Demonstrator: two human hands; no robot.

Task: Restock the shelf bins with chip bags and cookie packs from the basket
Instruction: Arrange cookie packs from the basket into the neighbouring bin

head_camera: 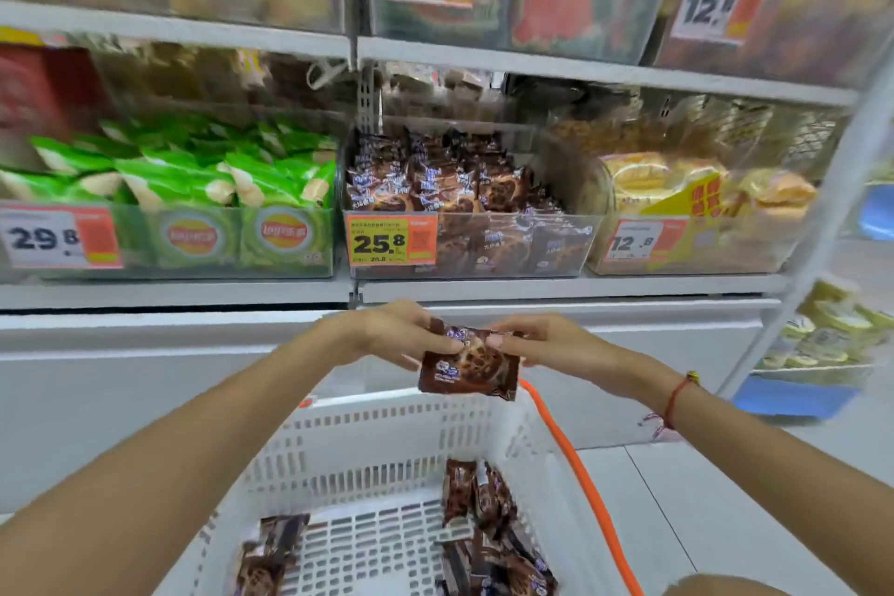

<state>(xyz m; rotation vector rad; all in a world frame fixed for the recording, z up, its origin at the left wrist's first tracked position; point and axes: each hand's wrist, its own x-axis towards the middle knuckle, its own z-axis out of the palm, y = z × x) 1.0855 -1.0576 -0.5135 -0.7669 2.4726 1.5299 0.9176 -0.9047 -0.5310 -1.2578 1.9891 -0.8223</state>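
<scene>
1. My left hand [387, 334] pinched the top left corner of the cookie pack [468, 365], at frame centre above the basket [387, 440].
2. The pack looked light, crinkly and probably crushable, best held by its sealed edges.
3. My right hand [542, 341] pinched the top right corner, both arms outstretched.

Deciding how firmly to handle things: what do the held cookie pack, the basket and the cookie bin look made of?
Cookie pack: thin glossy printed film, apparently plastic; it shines and creases.
Basket: white rigid plastic, matte, with moulded slots.
Cookie bin: clear hard plastic, likely acrylic; the packs show through its front.
</scene>
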